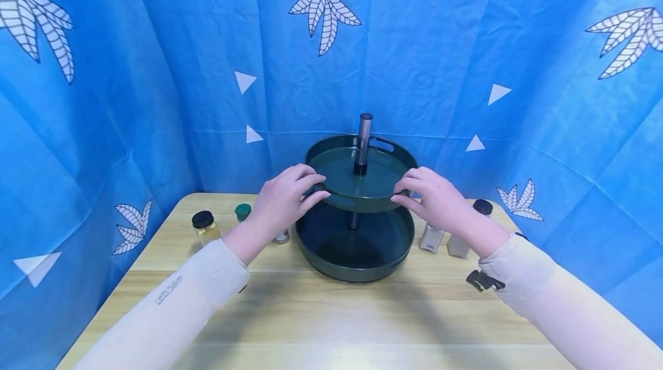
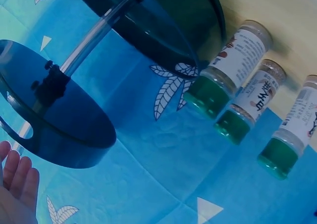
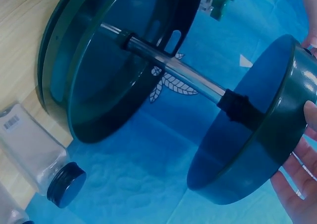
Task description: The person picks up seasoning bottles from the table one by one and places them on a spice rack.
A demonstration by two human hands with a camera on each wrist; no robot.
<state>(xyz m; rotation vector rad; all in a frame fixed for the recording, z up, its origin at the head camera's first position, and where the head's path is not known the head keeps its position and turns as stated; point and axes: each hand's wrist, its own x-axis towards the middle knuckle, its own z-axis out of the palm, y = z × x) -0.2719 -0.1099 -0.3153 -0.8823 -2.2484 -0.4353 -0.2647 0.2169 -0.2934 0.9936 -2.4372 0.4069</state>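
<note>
"Where was the upper tray (image 1: 336, 166)?"

"High on the pole (image 1: 365, 142), above the lower tray (image 1: 357, 272) and well apart from it. The pole rose through its middle, with a black collar (image 1: 359, 169) at the floor."

"And the hands?"

"The left grip (image 1: 282, 198) pinched the rim at about eight o'clock, between thumb and fingers. The right grip (image 1: 437, 195) pinched it at four, and from the right wrist its thumb showed against the outer wall."

"Which step did you take that for?"

"Settling or adjusting the upper tray on the pole, I judged. Whether it was being raised, lowered or turned, I couldn't tell."

"What did the next move call for?"

"An even hold, to my mind: equal force at eight and four, so the tray kept level and didn't bind on the pole. If the collar wasn't bearing it, freeing one side first could have tipped it."

"Anything in the way?"

"Little. On the surface (image 1: 321, 324), green-capped shakers (image 2: 242, 53) stood toward nine o'clock, the closest just beside the lower tray, with a black-lidded jar (image 1: 209, 233) farther out. Clear bottles (image 3: 34, 142) stood toward three. A low elbow could have knocked those."
</note>
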